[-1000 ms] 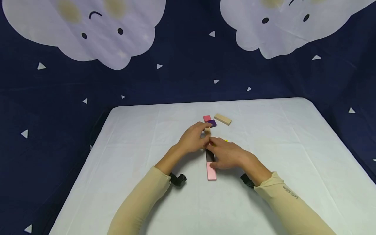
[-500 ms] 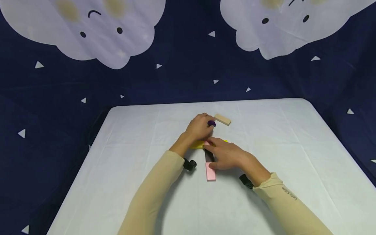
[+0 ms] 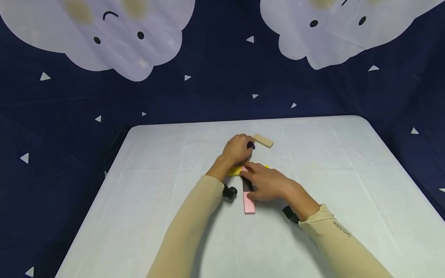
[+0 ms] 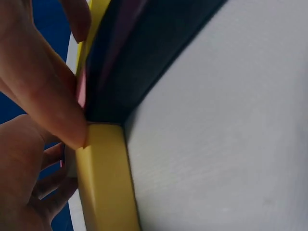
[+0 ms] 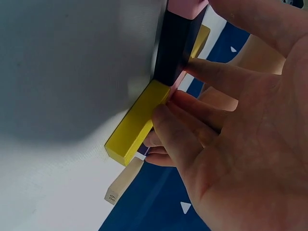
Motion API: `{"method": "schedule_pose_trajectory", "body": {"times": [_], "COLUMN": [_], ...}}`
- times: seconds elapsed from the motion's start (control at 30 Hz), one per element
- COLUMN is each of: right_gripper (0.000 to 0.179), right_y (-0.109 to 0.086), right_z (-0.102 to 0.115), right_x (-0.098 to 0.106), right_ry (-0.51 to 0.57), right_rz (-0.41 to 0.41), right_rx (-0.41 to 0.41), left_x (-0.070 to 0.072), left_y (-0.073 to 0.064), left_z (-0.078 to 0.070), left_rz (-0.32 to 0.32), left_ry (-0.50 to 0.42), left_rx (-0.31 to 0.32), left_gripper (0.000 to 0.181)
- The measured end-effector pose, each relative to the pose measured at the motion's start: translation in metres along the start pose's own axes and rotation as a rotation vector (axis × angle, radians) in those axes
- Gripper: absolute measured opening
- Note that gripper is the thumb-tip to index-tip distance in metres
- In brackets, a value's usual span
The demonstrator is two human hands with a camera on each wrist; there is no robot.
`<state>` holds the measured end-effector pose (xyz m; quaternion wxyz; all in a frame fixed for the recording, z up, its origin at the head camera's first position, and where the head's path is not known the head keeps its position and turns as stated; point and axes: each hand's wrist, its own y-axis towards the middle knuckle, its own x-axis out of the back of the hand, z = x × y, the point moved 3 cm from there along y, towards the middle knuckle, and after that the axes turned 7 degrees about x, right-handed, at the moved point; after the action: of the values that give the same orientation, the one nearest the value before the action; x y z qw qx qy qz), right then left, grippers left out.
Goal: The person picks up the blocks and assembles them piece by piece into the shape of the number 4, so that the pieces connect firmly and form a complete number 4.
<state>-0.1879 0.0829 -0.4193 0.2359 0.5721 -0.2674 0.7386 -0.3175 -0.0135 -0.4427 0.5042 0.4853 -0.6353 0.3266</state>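
Left hand (image 3: 237, 150): grip pinching the purple block (image 3: 251, 145)!
Right hand (image 3: 267, 183): grip spread, touching the yellow block (image 5: 136, 127).
Wooden block (image 3: 263, 141): near the purple block.

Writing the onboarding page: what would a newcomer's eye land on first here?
Probably the two big upside-down clouds across the top of the navy backdrop in the head view. Then the left grip and right grip, close together over the white table, with a pink block jutting toward the wearer. In the right wrist view, the bright yellow block left of centre stands out most.
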Motion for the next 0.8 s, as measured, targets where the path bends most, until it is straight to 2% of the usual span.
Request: {"method": "schedule_pose_trajectory", "body": {"times": [0.2,0.4,0.6,0.8], "right_gripper": [0.071,0.070,0.071,0.071], "right_y": [0.000,0.001,-0.002,-0.002], "right_z": [-0.001,-0.001,-0.001,-0.002], "right_x": [0.000,0.000,0.001,0.000], "right_ry": [0.008,0.001,-0.007,-0.006], "right_rz": [0.001,-0.001,0.014,0.005], "right_rx": [0.009,0.013,0.006,0.021], "left_x": [0.000,0.008,0.015,0.027], "left_y": [0.001,-0.003,-0.016,-0.033], "left_z": [-0.001,-0.007,-0.015,-0.007], "left_rz": [0.001,-0.035,-0.057,-0.106], "left_ry": [-0.047,-0.101,-0.179,-0.242], "left_rx": [0.002,-0.030,-0.071,-0.061], "left_gripper": [0.034,0.034,0.038,0.036]}}
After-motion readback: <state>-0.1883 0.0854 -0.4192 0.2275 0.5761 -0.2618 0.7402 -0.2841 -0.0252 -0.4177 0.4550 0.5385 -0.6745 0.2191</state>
